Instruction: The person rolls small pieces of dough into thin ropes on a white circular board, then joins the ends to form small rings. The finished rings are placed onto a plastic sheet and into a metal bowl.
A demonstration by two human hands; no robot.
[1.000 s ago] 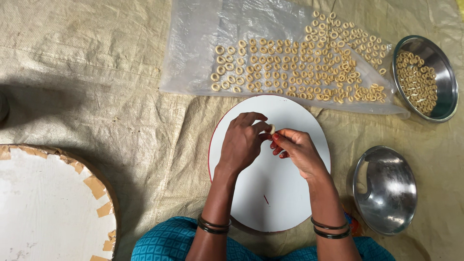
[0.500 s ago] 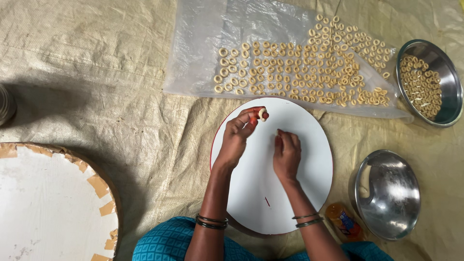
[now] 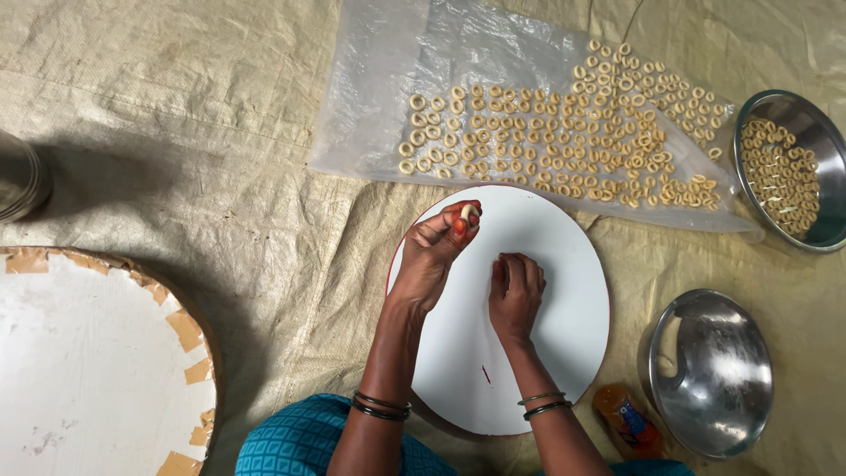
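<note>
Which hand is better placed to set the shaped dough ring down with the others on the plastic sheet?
Probably the left hand: its fingertips already pinch a dough ring near the plastic sheet, while the right hand presses on the round white board.

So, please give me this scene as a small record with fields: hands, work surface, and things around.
left hand: pinches a small dough ring at its fingertips
right hand: fingers curled, pressing on the board
work surface: round white board
plastic sheet: rows of dough rings
right bowl: more rings
near bowl: steel, holds a dough piece
</note>
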